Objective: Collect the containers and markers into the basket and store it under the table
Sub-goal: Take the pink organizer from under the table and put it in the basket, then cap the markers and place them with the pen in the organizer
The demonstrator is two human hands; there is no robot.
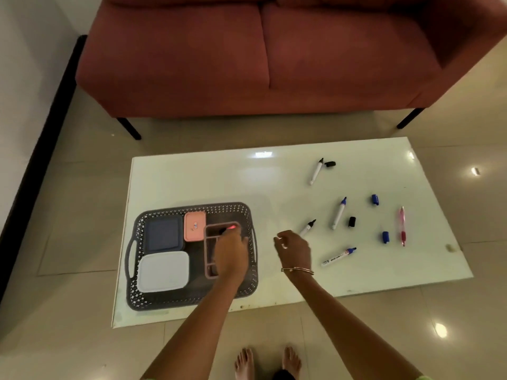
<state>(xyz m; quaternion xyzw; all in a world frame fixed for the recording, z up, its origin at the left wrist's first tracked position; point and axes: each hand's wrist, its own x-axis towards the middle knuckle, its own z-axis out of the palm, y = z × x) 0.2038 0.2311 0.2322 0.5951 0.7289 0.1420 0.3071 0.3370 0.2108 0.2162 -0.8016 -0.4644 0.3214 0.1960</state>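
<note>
**Marker drop into the tray; next marker lies just upper right of the right hand**

The left hand [230,252] is seen over the pink divided tray [211,272] inside the grey basket [192,300], lower left of the surface [219,176]. Its fingers are closed on a red marker [230,228], tip toward the tray's upper end. The right hand [293,249] hangs mid-frame over the surface, fingers loosely curled, nothing held.

Key relation: the black-tipped marker [308,227] lies just beside the right hand, at its upper right, long axis running lower left to upper right, tip away from the hand. The right hand is clearly the nearer one; the left is occupied.

Count, right half of the surface:
- uncapped markers: four (two black-tipped, two blue-tipped)
- loose caps: four (two black, two blue)
- pink pen [402,226]: one

Count, in the basket:
- lidded containers: three (dark blue, pink, white)
- divided tray: one

Judgement: containers collected; markers mostly outstanding.
</note>
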